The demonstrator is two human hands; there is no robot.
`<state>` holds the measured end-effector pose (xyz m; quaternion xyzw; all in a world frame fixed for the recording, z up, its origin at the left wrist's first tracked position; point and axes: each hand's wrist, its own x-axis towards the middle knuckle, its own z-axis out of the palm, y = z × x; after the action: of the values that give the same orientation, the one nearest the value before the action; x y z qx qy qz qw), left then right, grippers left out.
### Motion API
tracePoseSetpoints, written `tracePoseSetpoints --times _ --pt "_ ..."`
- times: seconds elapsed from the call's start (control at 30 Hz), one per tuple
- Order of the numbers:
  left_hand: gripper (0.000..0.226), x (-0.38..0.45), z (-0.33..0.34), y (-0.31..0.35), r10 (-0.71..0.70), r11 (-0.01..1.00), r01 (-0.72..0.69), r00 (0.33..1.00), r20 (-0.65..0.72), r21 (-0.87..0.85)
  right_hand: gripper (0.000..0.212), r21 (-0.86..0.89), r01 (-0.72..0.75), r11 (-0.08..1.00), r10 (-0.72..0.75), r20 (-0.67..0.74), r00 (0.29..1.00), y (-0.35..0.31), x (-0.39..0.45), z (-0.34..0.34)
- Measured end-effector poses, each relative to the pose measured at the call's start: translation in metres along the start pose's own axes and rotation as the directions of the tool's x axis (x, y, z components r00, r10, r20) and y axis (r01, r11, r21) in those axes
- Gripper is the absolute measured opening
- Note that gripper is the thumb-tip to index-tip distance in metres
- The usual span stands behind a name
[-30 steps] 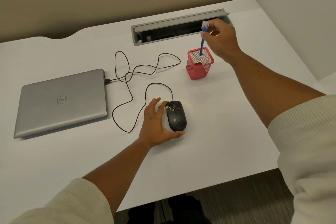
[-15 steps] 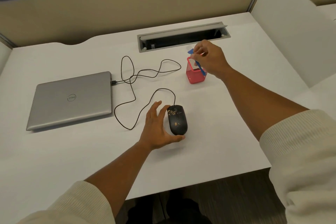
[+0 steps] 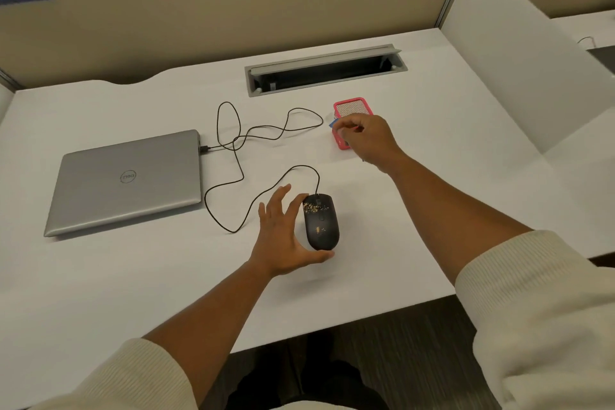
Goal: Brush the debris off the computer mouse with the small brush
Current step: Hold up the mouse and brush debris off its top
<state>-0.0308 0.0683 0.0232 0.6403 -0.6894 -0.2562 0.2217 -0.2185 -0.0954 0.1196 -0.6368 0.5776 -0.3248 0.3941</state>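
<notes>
A black wired mouse lies on the white desk, with pale crumbs near its wheel and a speck on its back. My left hand cups the mouse's left side, thumb at its rear end, fingers spread. My right hand hovers in front of the red mesh cup and pinches the small blue brush. Only a blue bit of the brush shows at my fingertips; the rest is hidden by the hand.
A shut silver laptop lies at the left, with the mouse cable looping across the desk to it. A grey cable hatch stands open at the back. A white partition borders the right side.
My right hand has lifted the brush out of the red cup and moved it down and toward me. My left hand has stayed on the mouse.
</notes>
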Motion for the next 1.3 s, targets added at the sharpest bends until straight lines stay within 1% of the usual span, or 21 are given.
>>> tracePoseSetpoints --times 0.2,0.43,0.57,0.67,0.8,0.87,0.93,1.0,1.17,1.23,1.3 --pt "0.122 -0.017 -0.004 -0.003 0.051 0.999 -0.052 0.998 0.035 0.012 0.016 -0.004 -0.072 0.997 0.072 0.015 0.997 0.0 -0.031 0.009" --pt "0.122 -0.045 -0.015 -0.01 0.109 0.992 -0.113 0.991 0.076 0.054 0.013 -0.015 -0.128 0.992 0.127 -0.061 0.99 -0.01 -0.082 0.023" --pt "0.123 -0.064 -0.02 -0.013 0.119 0.991 -0.123 0.99 0.075 0.055 0.01 -0.075 -0.165 0.983 0.158 -0.085 0.984 -0.015 -0.11 0.032" --pt "0.122 -0.079 -0.021 -0.016 0.129 0.989 -0.133 0.99 0.065 0.059 0.013 -0.117 -0.206 0.972 0.191 -0.131 0.973 -0.018 -0.129 0.039" --pt "0.122 -0.092 -0.021 -0.021 0.154 0.986 -0.158 0.987 0.054 0.063 0.016 -0.246 -0.179 0.953 0.132 -0.194 0.972 -0.026 -0.152 0.042" --pt "0.122 -0.1 -0.021 -0.021 0.153 0.986 -0.156 0.987 0.049 0.064 0.017 -0.257 -0.167 0.952 0.113 -0.212 0.971 -0.031 -0.161 0.042" --pt "0.122 -0.108 -0.02 -0.021 0.155 0.985 -0.158 0.987 0.043 0.066 0.019 -0.226 -0.171 0.959 0.12 -0.223 0.967 -0.034 -0.168 0.041" --pt "0.123 -0.116 -0.019 -0.02 0.152 0.986 -0.155 0.988 0.039 0.068 0.018 -0.15 -0.184 0.971 0.15 -0.214 0.965 -0.036 -0.174 0.039" --pt "0.125 -0.135 -0.011 -0.018 0.123 0.99 -0.125 0.992 0.034 0.063 0.019 0.121 -0.223 0.967 0.237 -0.111 0.965 -0.039 -0.186 0.036" --pt "0.124 -0.145 -0.006 -0.016 0.109 0.992 -0.11 0.994 0.025 0.062 0.015 0.221 -0.221 0.95 0.242 -0.075 0.967 -0.041 -0.192 0.035" --pt "0.123 -0.155 -0.001 -0.013 0.098 0.993 -0.1 0.995 0.02 0.061 0.011 0.286 -0.198 0.938 0.221 -0.053 0.974 -0.042 -0.199 0.035"
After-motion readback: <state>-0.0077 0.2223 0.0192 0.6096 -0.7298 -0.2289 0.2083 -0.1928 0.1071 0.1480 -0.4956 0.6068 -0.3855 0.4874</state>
